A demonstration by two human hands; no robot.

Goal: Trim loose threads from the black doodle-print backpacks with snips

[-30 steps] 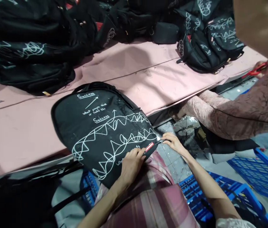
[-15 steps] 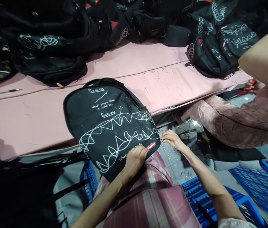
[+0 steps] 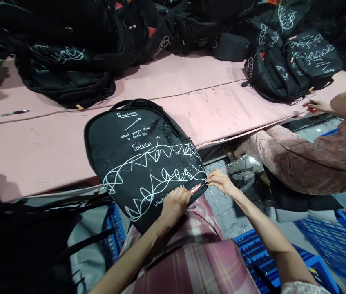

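A black backpack (image 3: 148, 163) with white "Success" lettering and scribbled lines lies partly on the pink-covered table and partly across my lap. My left hand (image 3: 176, 204) is closed on its near edge, beside a small red label (image 3: 195, 188). At the bag's right corner, my right hand (image 3: 221, 182) is closed in a pinch. A tiny dark and shiny piece shows at those fingertips, too small to name. Part of the bag's lower lettering is hidden behind my left hand.
More black backpacks (image 3: 68, 77) are piled along the far side of the pink table (image 3: 38, 151). A pen-like silver tool (image 3: 9, 114) lies at left. Blue crates (image 3: 329, 245) stand low on the right. A co-worker's hand (image 3: 318, 107) holds something red at the table edge.
The view has shifted slightly. My hands stay at the same edge of the backpack, my right fingertips a little closer in. The co-worker's hand has moved up to the table edge.
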